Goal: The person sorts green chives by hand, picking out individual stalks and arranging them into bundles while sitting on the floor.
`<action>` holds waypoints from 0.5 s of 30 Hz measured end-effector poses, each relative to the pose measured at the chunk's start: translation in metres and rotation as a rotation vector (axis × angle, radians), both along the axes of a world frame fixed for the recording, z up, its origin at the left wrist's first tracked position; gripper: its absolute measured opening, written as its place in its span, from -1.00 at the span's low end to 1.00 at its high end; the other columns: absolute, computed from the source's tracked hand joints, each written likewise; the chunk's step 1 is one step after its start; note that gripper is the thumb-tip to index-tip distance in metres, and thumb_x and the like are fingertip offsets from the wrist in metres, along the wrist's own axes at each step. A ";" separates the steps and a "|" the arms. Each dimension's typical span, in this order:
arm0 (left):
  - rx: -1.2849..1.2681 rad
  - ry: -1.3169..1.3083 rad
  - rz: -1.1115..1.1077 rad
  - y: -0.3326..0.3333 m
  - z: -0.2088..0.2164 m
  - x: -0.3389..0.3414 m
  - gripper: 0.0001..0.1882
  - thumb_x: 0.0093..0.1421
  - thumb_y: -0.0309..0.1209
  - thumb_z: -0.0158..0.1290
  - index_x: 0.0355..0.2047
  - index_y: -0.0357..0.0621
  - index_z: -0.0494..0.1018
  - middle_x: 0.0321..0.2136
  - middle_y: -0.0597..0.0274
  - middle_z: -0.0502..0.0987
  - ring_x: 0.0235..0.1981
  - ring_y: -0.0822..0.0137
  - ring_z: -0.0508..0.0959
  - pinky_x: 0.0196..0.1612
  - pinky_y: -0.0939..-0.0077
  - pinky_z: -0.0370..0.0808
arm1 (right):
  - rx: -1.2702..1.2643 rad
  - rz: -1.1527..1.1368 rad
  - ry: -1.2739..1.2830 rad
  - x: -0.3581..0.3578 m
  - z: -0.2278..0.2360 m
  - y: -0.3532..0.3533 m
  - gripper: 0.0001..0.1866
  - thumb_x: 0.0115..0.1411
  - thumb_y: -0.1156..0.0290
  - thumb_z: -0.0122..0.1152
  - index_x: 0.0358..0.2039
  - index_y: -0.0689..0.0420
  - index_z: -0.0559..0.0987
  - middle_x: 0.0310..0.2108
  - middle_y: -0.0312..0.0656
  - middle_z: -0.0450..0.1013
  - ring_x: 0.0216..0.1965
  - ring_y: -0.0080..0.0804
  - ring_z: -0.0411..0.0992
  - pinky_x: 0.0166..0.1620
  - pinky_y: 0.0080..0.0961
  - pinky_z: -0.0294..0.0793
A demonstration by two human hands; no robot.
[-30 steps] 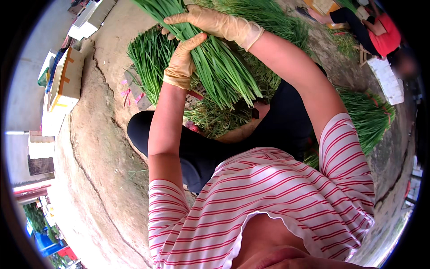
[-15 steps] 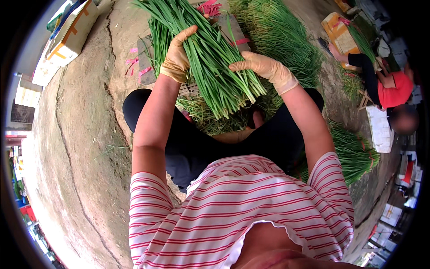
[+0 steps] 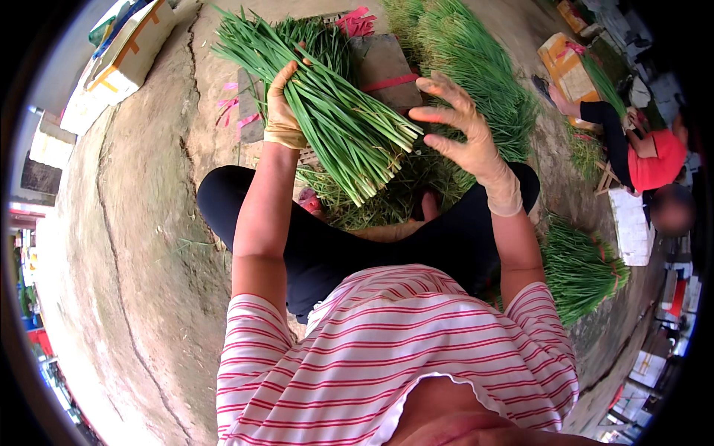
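A thick bunch of garlic chives [image 3: 335, 111] slants across in front of me, pale cut ends toward the lower right. My left hand [image 3: 284, 115], in a thin cream glove, is closed around its middle. Just beyond the cut ends, my gloved right hand [image 3: 465, 134] is raised with fingers apart and nothing in it. Behind the held bunch, more chives [image 3: 316, 37] lie by a grey block [image 3: 383, 67] with a pink strip [image 3: 390, 82] across it. Loose trimmings [image 3: 372, 212] are heaped below, between my legs.
A long pile of chives [image 3: 476, 67] spreads along the far right, and a tied bundle [image 3: 584, 271] stands beside my right leg. Pink strips [image 3: 357, 22] lie at the far side. Another person in red [image 3: 654, 160] sits at right near a foam box [image 3: 569, 67]. More boxes [image 3: 123, 56] stand far left.
My right hand has come off the cut ends, moved right and opened. The left hand still grips the chives, now a little lower and further left.
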State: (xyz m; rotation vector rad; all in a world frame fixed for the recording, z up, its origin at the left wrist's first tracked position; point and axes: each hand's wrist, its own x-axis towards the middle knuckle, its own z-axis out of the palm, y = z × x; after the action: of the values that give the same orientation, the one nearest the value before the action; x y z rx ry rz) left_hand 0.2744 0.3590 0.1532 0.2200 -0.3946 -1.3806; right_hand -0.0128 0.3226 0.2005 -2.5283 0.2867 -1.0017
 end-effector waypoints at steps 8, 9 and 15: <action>0.010 -0.113 0.076 -0.002 -0.003 0.004 -0.52 0.11 -0.38 -0.03 0.08 -0.07 0.23 -0.39 0.35 0.49 -0.34 0.31 0.49 -0.22 0.33 0.47 | 0.280 0.070 -0.366 0.010 0.009 0.028 -0.93 -0.07 0.39 0.27 -0.51 0.04 0.61 -0.18 -0.31 0.46 0.13 -0.28 0.15 0.11 -0.34 0.16; 0.012 -0.118 0.094 -0.001 -0.002 0.003 -0.50 0.10 -0.38 -0.03 0.09 -0.07 0.21 -0.39 0.33 0.48 -0.34 0.27 0.48 -0.22 0.28 0.46 | 0.366 0.101 -0.477 0.002 0.014 0.030 -0.93 -0.07 0.40 0.27 -0.51 0.05 0.60 -0.21 -0.26 0.48 0.10 -0.28 0.20 0.13 -0.34 0.13; -0.013 -0.101 0.063 -0.003 0.005 -0.002 -0.51 0.10 -0.38 -0.03 0.08 -0.07 0.22 -0.39 0.31 0.48 -0.34 0.25 0.48 -0.21 0.27 0.46 | -0.024 -0.106 -0.024 0.032 -0.009 0.042 -0.84 -0.13 0.42 0.30 -0.45 0.05 0.59 -0.02 -0.38 0.35 0.16 -0.19 0.10 0.14 -0.35 0.14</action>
State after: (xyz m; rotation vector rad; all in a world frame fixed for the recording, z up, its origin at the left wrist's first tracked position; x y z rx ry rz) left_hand 0.2723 0.3558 0.1579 0.2895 -0.4765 -1.3082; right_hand 0.0193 0.3642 0.1920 -2.5433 0.4077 -1.0809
